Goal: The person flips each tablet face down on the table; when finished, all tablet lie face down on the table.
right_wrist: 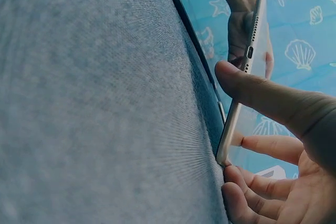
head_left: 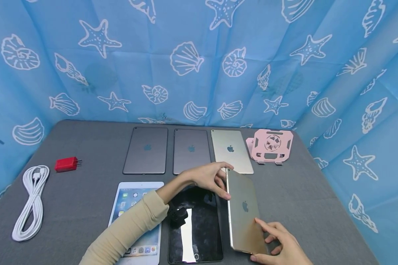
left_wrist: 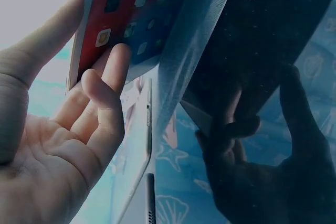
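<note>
A gold tablet (head_left: 245, 217) is tilted on its long right edge, its back with the apple logo facing up and right. My left hand (head_left: 208, 178) grips its raised left edge near the top. In the left wrist view, that hand's thumb lies on one face and its fingertips reach the lit screen (left_wrist: 134, 22) with app icons. My right hand (head_left: 282, 243) holds the lower right corner; its thumb (right_wrist: 231, 80) presses the bottom edge by the charging port, the other fingers at the side by the cloth. Left of it lies a tablet with a black screen (head_left: 205, 235), partly under my left arm.
A white tablet (head_left: 142, 243) with a lit screen lies under my left sleeve. Along the back lie two dark grey tablets (head_left: 146, 151) and a light gold one (head_left: 230, 147), beside a pink stand (head_left: 272, 145). At the left are a red charger (head_left: 65, 164) and a coiled white cable (head_left: 28, 213).
</note>
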### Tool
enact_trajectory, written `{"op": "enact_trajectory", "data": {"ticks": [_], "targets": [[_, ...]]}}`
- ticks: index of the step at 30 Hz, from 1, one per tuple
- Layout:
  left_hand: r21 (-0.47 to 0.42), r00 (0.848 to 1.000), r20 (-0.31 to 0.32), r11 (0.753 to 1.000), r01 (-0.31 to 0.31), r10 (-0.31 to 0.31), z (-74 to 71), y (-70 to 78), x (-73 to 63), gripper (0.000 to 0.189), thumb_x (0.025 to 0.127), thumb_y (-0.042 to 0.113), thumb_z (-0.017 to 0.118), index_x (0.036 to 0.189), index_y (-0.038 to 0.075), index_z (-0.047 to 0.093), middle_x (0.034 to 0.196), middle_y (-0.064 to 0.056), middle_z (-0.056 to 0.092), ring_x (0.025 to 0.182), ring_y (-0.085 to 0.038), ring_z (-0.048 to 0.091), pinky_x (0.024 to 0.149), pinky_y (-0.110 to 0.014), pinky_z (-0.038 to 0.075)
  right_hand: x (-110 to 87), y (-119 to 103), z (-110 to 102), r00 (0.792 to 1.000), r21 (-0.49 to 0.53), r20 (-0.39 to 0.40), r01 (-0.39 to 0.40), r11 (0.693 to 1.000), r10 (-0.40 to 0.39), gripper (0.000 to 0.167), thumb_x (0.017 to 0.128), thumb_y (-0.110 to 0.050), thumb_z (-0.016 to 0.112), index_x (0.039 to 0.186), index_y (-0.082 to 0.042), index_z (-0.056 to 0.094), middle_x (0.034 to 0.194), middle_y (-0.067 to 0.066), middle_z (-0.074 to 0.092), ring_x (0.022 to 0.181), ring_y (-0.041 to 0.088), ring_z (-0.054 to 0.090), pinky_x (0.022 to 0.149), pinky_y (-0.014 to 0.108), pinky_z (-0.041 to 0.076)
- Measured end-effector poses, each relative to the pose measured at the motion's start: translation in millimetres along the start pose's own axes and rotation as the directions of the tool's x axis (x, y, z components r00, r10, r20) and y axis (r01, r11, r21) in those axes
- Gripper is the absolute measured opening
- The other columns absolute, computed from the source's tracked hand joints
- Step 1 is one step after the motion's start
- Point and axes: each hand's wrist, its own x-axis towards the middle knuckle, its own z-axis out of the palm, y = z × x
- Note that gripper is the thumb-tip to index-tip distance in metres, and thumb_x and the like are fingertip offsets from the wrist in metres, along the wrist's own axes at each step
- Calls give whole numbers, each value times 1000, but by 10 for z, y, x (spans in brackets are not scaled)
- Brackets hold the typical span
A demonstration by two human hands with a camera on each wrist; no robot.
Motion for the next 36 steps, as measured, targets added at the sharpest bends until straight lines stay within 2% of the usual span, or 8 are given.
{"op": "enact_trajectory", "data": {"ticks": [4, 7, 12, 16, 21, 26, 33, 36], "targets": [[-5, 1000, 10, 1000, 13, -13, 1, -37, -12, 95, 87, 3, 79, 160, -3, 18, 99, -11, 75, 82, -13, 76, 84, -24, 57, 4, 6, -12, 1000, -12, -13, 7, 1000, -7, 94, 76, -33, 91, 156, -14, 45, 130, 16, 54, 95, 16, 55, 68, 25, 54], [-11, 999, -8, 999, 32, -32, 20, -78, -11, 95, 85, 3, 80, 159, -2, 21, 93, -7, 74, 75, -11, 74, 79, -23, 56, 5, 13, -18, 999, -22, -25, 22, 1000, -22, 93, 75, -32, 91, 155, -14, 46, 129, 17, 54, 94, 17, 53, 67, 25, 54], [-18, 996, -55, 997, 76, -77, 77, -164, 17, 94, 82, 3, 84, 156, -1, 26, 84, -5, 73, 64, -12, 70, 68, -22, 52, 2, 43, -34, 997, -50, -49, 60, 997, -63, 91, 74, -32, 92, 152, -12, 50, 124, 15, 53, 88, 5, 49, 65, 24, 52], [34, 991, -87, 994, 103, -100, 124, -211, 27, 97, 79, 6, 88, 155, 0, 28, 76, -6, 74, 58, -10, 67, 63, -21, 52, 2, 69, -45, 994, -62, -65, 86, 994, -90, 90, 73, -30, 93, 150, -8, 52, 119, 14, 52, 82, -1, 44, 62, 23, 50], [98, 986, -130, 989, 114, -101, 170, -211, 35, 97, 77, 8, 89, 154, -2, 31, 73, -11, 74, 54, -8, 62, 58, -20, 50, 21, 59, -44, 993, -79, -102, 55, 995, -62, 91, 69, -30, 95, 148, -10, 55, 117, 12, 50, 82, 1, 42, 59, 23, 50], [143, 982, -155, 981, 131, -108, 210, -208, 62, 99, 77, 12, 90, 155, -1, 29, 71, -10, 74, 49, -9, 58, 59, -20, 48, 38, 48, -49, 988, -101, -154, -11, 995, -4, 91, 64, -28, 97, 146, -14, 59, 119, 9, 51, 86, 5, 41, 58, 23, 49], [171, 975, -179, 972, 163, -132, 228, -241, 81, 100, 77, 18, 91, 156, 4, 31, 66, 2, 72, 47, -10, 59, 64, -19, 48, 60, 68, -81, 987, -91, -161, -20, 996, 5, 93, 62, -27, 98, 145, -13, 59, 119, 9, 49, 88, 10, 41, 57, 23, 48], [180, 972, -190, 968, 175, -140, 232, -247, 87, 99, 77, 20, 91, 155, 5, 32, 65, 3, 72, 46, -10, 59, 67, -18, 48, 71, 73, -90, 987, -90, -161, -16, 996, 1, 95, 61, -26, 99, 145, -12, 59, 121, 9, 49, 90, 13, 42, 57, 23, 48]]}}
